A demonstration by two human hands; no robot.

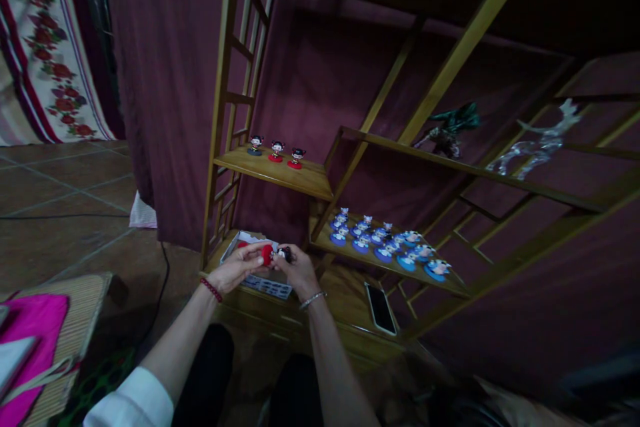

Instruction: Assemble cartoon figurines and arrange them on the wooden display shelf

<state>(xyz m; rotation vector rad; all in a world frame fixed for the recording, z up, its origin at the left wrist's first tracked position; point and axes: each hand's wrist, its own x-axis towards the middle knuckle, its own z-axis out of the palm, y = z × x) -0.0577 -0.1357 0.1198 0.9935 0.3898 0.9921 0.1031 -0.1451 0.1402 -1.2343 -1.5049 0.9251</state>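
Between my two hands is a small figurine (278,255) with a dark-haired head and a round red base. My left hand (239,267) grips the red base, while the fingers of my right hand (299,272) close around the head end. The figurine lies tilted on its side. Just below and behind my hands, a shallow white box (273,285) rests on the low wooden surface, partly hidden by them; something red shows inside it. Three similar figurines (276,151) stand upright on the wooden shelf (280,175) above, two on red bases and one on a dark base.
Several blue-and-white figurines (385,250) crowd a shelf to the right. A phone (381,308) lies on the low surface. Higher up stand a clear deer ornament (540,143) and a green ornament (447,127). At left is a mat-topped low table (87,310) with a pink cloth (47,327).
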